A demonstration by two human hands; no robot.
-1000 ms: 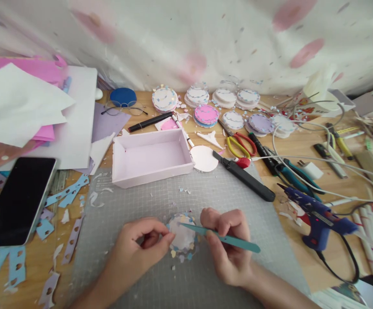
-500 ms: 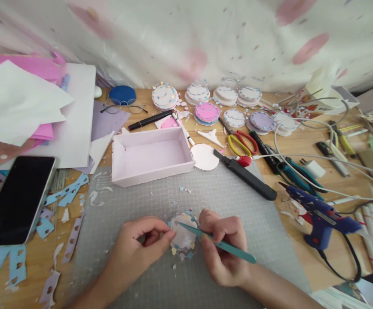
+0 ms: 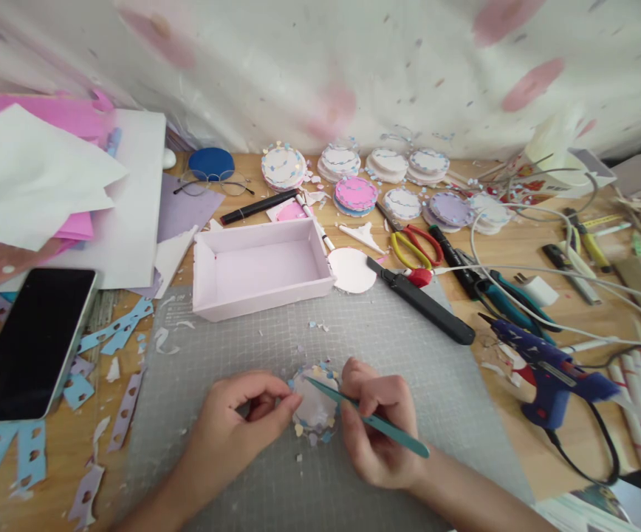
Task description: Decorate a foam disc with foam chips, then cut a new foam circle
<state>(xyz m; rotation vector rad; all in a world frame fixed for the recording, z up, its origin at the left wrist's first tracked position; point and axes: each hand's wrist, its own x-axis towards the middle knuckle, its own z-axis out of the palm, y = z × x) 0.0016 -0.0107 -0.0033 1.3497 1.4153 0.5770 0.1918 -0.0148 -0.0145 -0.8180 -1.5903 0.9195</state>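
Note:
A small round paper disc (image 3: 316, 403), edged with tiny blue, cream and lilac paper pieces, lies on the grey cutting mat (image 3: 232, 480). My left hand (image 3: 254, 417) is closed at its left edge, thumb and forefinger pinched together; whether they grip the rim or a tiny piece is hidden. Teal tweezers (image 3: 390, 428) are held in my right hand (image 3: 379, 425), fingers wrapped round them. Their tip points left over the upper part of the disc. Tiny paper bits (image 3: 317, 326) are scattered on the mat beyond the disc.
Behind the mat stands a pale lilac open box (image 3: 265, 301), with a black craft knife (image 3: 431, 307) to its right. Several decorated discs (image 3: 357, 193) line the back. A blue glue gun (image 3: 553, 369) and cables lie right; a phone (image 3: 32, 343) and paper strips (image 3: 29, 454) lie left.
My right hand and the tweezers have shifted slightly left and up over the disc. My left hand stays nearly still at the disc's left edge.

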